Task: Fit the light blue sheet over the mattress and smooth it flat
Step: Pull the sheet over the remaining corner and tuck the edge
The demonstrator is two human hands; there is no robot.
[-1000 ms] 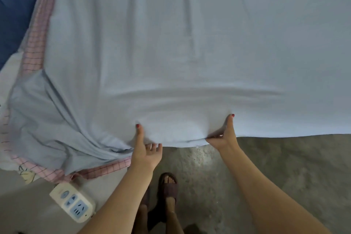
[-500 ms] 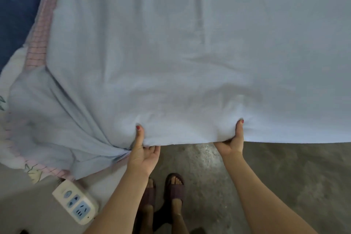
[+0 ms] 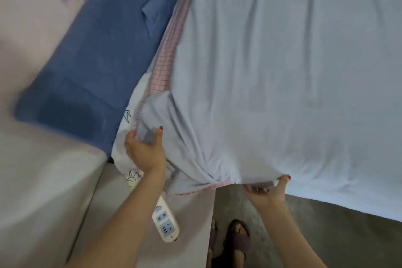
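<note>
So the light blue sheet (image 3: 282,72) is spread over most of the mattress, w/ long shallow creases running up the middle and a bunched, twisted bit at the near left corner. Left hand (image 3: 144,151) is at that corner, thumb on top and fingers curled round a wad of the sheet, so it's gripping fabric there. Right hand (image 3: 268,191) is further right along the near edge of the sheet, thumb (image 3: 285,180) over the hem and fingers tucked under it, pinching the edge. From that point the folds fan out toward the left hand.

Left of the sheet a strip of pink checked fabric (image 3: 171,50) pokes out along its edge, and left of that there's a dark blue cloth (image 3: 97,61). A white printed cover (image 3: 128,119) shows just beside the left hand. Below the sheet's corner, a white power strip (image 3: 165,223) lies on a grey surface (image 3: 191,224), partly behind the left forearm. Feet in dark sandals (image 3: 238,239) stand on the concrete floor (image 3: 326,235) below the sheet's near edge.
</note>
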